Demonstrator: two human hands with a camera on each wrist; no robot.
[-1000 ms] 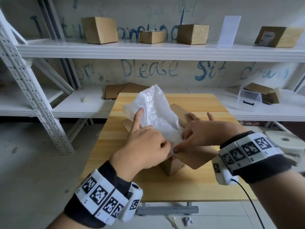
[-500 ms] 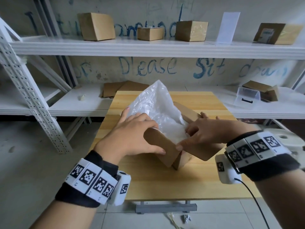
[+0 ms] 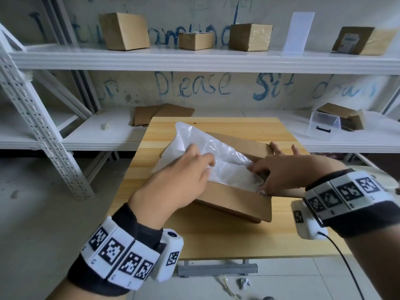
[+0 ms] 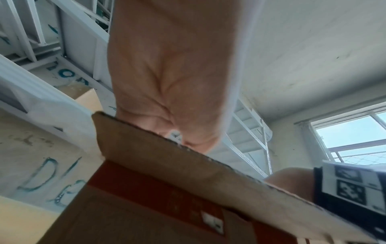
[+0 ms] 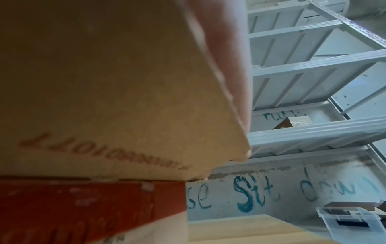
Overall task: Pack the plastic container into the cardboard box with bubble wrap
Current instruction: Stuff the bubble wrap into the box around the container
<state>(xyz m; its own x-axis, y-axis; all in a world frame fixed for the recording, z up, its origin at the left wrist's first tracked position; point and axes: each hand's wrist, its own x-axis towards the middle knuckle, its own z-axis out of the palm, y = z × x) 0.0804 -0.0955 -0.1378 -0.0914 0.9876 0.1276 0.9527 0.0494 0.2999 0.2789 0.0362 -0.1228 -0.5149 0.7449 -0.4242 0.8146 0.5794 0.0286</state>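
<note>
Standing behind everything from 9 to 3 o'clock, a white metal shelving unit (image 3: pixel 194 61) carries several closed cartons on its upper board and flat cardboard sheets on the lower one, with a clear plastic container (image 3: pixel 322 126) resting on the lower shelf at about 2 o'clock, well apart from the table; below it the wooden table (image 3: pixel 216 239) fills the middle, and on it sits the open cardboard box (image 3: pixel 238 202), its near flap tilted toward 6 o'clock; bubble wrap (image 3: pixel 216 154) bulges out of the box opening and rises toward 11 o'clock; the left hand (image 3: pixel 179 180) reaches in from 7 o'clock with its fingers loosely bent and lying on the wrap, while the right hand (image 3: pixel 287 172) comes from 4 o'clock, fingers mostly stretched, the tips pressing the wrap at the box's right edge; whether either hand pinches the film I cannot tell
</note>
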